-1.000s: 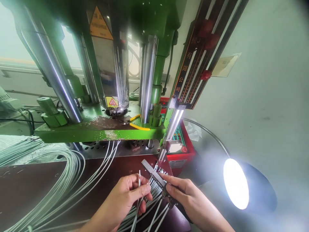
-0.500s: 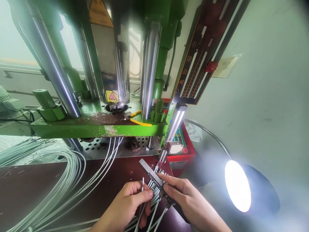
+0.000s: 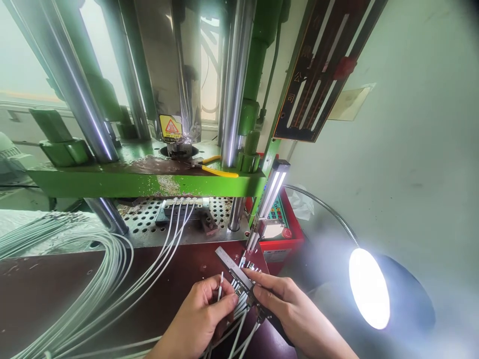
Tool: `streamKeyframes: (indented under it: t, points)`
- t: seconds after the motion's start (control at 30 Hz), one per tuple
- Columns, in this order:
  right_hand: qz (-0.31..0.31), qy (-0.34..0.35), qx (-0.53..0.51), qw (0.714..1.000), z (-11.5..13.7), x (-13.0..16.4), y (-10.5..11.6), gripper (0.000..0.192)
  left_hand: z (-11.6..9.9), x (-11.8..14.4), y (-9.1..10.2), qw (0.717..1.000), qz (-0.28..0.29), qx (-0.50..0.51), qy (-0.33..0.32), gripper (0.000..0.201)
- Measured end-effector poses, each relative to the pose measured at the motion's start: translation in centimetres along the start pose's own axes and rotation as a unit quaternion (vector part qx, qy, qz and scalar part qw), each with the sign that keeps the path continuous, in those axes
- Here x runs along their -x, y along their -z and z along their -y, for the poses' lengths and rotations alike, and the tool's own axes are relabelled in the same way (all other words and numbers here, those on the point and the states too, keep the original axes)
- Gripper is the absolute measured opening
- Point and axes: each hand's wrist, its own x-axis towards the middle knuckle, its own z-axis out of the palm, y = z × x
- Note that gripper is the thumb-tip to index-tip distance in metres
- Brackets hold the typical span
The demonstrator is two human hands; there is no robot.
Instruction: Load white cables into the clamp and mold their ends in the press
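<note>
Grip: my left hand (image 3: 204,316) pinches one thin white cable (image 3: 220,286) near its tip, low centre | my right hand (image 3: 290,311) clamps the metal fixture (image 3: 235,269) on the bench (image 3: 45,289) | handling, I judge: cable light, limp, slippery; hold close behind the tip.

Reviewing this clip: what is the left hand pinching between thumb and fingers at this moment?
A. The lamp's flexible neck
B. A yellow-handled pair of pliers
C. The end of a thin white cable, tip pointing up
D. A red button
C: the left hand pinches a thin white cable with its tip upward, beside the metal fixture bar that the right hand touches.
</note>
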Motion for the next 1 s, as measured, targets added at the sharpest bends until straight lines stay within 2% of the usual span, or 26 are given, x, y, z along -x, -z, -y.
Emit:
streamKeyframes:
  t: [0.17,0.4,0.53,0.7,0.8,0.9,1.0]
  points:
    - [0.006,0.004,0.005,1.000,0.2,0.1,-0.2,0.040,0.0,-0.1,-0.2,1.000,-0.020,0.004,-0.012,0.024]
    - [-0.001,0.030,0.103,0.994,0.9,0.2,-0.4,0.040,0.2,-0.3,-0.6,0.999,-0.036,-0.015,-0.001,0.023]
    - [0.008,0.041,0.096,0.994,0.9,0.3,0.0,0.039,0.1,-0.4,-0.9,0.999,-0.045,-0.020,0.002,0.024]
    - [0.013,0.026,0.089,0.996,0.8,0.1,0.4,0.039,-0.8,0.2,-0.5,0.999,-0.003,0.043,0.004,0.026]
    - [0.018,0.021,0.069,0.997,0.6,-0.1,0.4,0.038,-1.4,0.6,0.0,0.995,-0.017,0.095,0.012,0.025]
    - [0.025,0.010,0.033,0.999,0.6,-0.2,0.4,0.039,-1.6,0.8,0.5,0.996,-0.029,0.086,0.003,0.019]
    - [0.036,0.001,0.001,0.999,0.7,-0.3,0.6,0.041,-1.6,0.7,0.9,0.996,-0.023,0.088,-0.009,0.024]
